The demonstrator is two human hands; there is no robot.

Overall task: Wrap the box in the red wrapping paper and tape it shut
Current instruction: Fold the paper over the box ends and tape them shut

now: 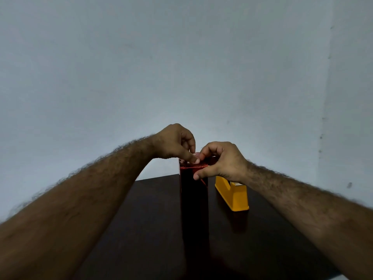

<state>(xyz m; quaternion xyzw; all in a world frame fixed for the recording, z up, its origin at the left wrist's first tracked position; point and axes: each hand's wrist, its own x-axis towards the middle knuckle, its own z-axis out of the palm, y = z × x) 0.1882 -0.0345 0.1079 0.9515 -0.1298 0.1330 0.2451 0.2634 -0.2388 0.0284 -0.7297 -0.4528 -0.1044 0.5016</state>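
Note:
A tall box (194,201) covered in red wrapping paper stands upright on the dark table (153,229); its near side is in deep shadow. At its top end the red paper (193,167) is folded into flaps. My left hand (175,143) hovers over the top, its index finger pressing the folded paper down. My right hand (221,160) curls over the top right corner, thumb against the box's front and fingers pinching the paper flap. I cannot tell whether a piece of tape lies under the fingertips.
A yellow tape dispenser (232,194) stands on the table just right of the box, partly behind my right wrist. A plain pale wall rises behind the table's far edge.

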